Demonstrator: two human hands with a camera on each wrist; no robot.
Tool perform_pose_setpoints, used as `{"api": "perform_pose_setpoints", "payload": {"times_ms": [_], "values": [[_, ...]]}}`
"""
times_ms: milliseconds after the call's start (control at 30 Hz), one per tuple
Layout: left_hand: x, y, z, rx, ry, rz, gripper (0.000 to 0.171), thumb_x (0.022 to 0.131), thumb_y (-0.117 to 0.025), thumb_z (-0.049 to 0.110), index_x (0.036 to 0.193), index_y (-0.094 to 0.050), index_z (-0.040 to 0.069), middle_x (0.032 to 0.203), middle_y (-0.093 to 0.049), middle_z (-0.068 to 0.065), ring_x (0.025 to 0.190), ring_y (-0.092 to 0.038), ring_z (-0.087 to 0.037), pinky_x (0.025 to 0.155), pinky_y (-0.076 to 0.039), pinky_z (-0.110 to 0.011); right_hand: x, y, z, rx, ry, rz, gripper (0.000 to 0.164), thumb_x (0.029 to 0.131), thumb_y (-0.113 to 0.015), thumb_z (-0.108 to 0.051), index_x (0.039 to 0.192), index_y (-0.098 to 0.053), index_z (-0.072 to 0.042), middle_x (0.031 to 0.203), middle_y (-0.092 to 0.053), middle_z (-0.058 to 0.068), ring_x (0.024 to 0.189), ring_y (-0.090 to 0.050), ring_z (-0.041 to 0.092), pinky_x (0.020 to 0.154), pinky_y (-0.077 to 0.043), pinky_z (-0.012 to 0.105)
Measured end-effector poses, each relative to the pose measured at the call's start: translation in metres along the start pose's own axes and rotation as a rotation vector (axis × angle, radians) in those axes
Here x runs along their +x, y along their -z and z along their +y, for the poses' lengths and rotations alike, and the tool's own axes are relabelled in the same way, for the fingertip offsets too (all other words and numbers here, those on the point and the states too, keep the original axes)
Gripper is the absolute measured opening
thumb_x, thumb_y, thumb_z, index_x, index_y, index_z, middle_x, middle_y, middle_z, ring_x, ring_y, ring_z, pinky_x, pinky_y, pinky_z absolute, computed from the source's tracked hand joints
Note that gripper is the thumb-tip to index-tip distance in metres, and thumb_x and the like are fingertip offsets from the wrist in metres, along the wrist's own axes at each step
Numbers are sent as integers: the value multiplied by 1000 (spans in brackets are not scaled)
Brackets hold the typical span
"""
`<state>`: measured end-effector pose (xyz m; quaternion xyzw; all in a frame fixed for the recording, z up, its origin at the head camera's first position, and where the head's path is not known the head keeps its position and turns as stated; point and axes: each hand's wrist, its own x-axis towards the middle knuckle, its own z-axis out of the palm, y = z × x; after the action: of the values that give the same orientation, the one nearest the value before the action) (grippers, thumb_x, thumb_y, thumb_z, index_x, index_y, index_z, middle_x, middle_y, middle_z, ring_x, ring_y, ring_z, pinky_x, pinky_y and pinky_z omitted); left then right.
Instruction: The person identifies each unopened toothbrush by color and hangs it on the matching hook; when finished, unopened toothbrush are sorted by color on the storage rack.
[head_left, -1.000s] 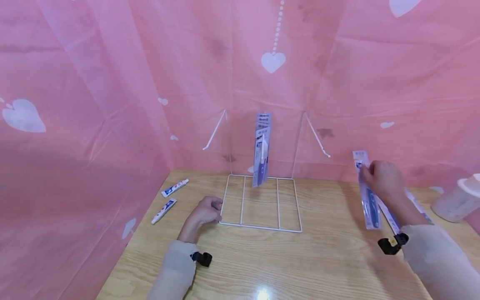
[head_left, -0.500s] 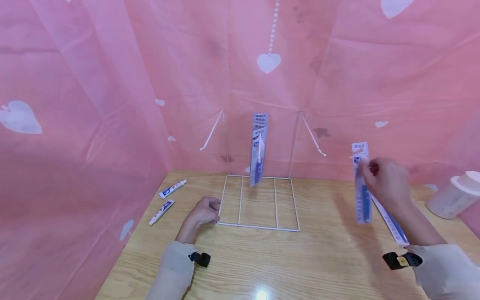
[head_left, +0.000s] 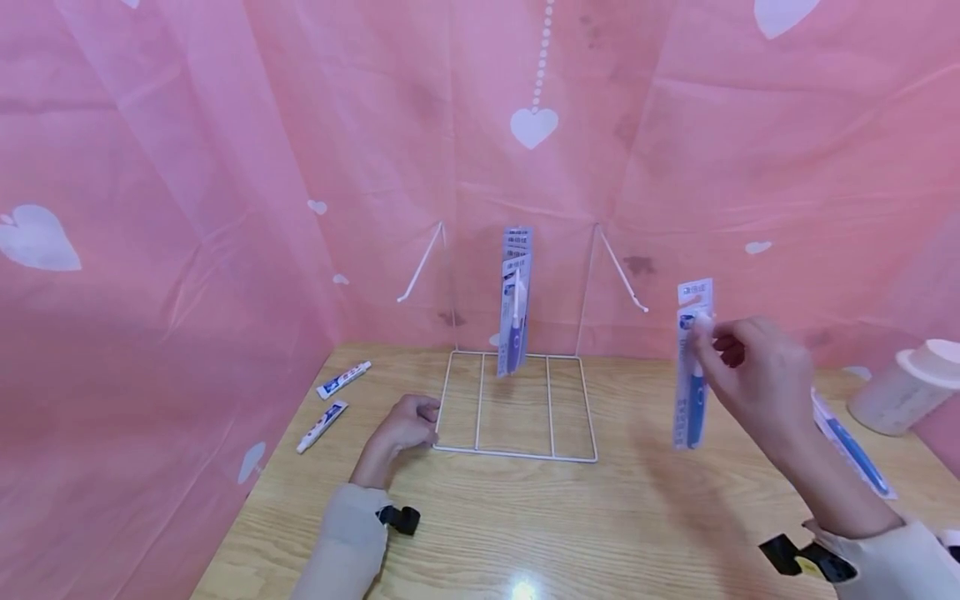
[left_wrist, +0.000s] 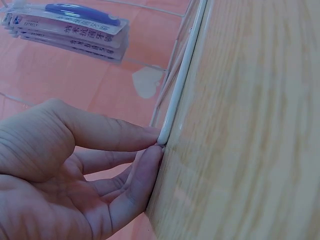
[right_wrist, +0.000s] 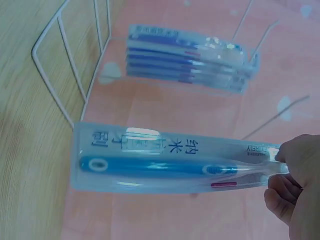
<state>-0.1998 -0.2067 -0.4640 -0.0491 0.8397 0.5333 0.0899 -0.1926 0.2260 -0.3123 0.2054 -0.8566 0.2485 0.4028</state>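
A white wire display rack (head_left: 516, 455) stands on the table, with prongs jutting from its back. My left hand (head_left: 405, 423) pinches the rack's front left corner between thumb and finger, as the left wrist view shows. Several packaged toothbrushes (head_left: 514, 317) hang in a row on the middle prong; the left prong (head_left: 420, 265) and right prong (head_left: 622, 271) are bare. Off to the right, my right hand (head_left: 765, 383) pinches a packaged blue toothbrush (right_wrist: 150, 165) near its upper end, held upright above the table. Its card top with a hook slot sticks up past the fingers.
Two small toothpaste tubes (head_left: 343, 379) lie left of the rack. Another packaged blue toothbrush (head_left: 855, 446) lies on the table at right, partly behind my right forearm. A white lidded container (head_left: 907, 392) stands at the far right. Pink cloth (head_left: 360, 167) hangs behind and at left.
My right hand has lifted the packaged blue toothbrush from the right side and moved it left toward the rack. The left hand keeps its grip on the rack's corner.
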Motion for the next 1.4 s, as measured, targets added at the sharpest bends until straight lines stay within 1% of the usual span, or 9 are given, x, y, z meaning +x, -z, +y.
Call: {"api": "perform_pose_setpoints", "payload": {"times_ms": [167,300,467,567,767,1033,1200,1300,1400], "values": [[0,0,0,3,6,-1,67,65,-68,-18,131,-56,-9,97,-54,-14,79,-57,-23,61,-56,-28,-3,3,-15,51,-2,22,16,83,-77,-7,93,-71,4,80,-64,11,68,-50,9,65,-35,3],[1,0,-1,4,9,0,67,66,-68,-18,131,-57,-9,97,-54,-13,80,-57,-23,62,-56,-28,-4,5,-28,115,30,72,16,78,-79,-1,92,-72,2,78,-64,10,70,-47,-5,67,-37,2],[0,0,-2,3,9,1,68,65,-68,-19,131,-56,-9,97,-54,-14,80,-57,-24,62,-56,-29,-1,4,-46,191,67,104,17,74,-79,4,89,-73,1,74,-64,7,69,-49,-10,67,-41,2],[1,1,-3,-11,6,-5,68,65,-67,-19,131,-56,-9,97,-54,-14,79,-58,-24,61,-56,-29,1,3,-53,209,83,95,17,73,-79,5,88,-73,1,74,-64,6,68,-50,-9,66,-42,2],[1,0,-2,-10,-21,-4,66,65,-66,-20,129,-57,-11,96,-54,-14,78,-57,-23,59,-55,-28,1,-3,-58,210,74,69,17,74,-80,3,89,-74,-3,74,-64,2,66,-50,-4,63,-41,4],[2,0,-3,-18,-21,-1,65,64,-66,-22,128,-56,-11,97,-54,-15,82,-56,-24,60,-56,-29,5,-14,-56,168,75,64,8,78,-79,-5,84,-73,-6,71,-62,-1,62,-49,-1,59,-40,7],[3,1,-3,14,-34,-1,65,64,-66,-21,127,-57,-11,97,-55,-14,85,-55,-24,61,-54,-28,12,-26,-54,132,20,24,7,83,-76,-10,80,-71,-6,69,-61,0,59,-50,7,56,-38,11],[3,0,-3,17,-35,-2,65,64,-67,-20,128,-57,-11,96,-55,-14,84,-55,-24,61,-54,-28,19,-35,-52,110,-36,-4,12,85,-74,-13,77,-69,-5,67,-61,2,58,-51,12,55,-37,14],[2,-1,-3,4,-25,-2,66,65,-67,-20,129,-57,-10,96,-54,-13,82,-56,-24,62,-55,-29,27,-46,-49,102,-62,-11,21,88,-71,-16,72,-65,-4,64,-60,5,57,-52,16,52,-37,20]]}}
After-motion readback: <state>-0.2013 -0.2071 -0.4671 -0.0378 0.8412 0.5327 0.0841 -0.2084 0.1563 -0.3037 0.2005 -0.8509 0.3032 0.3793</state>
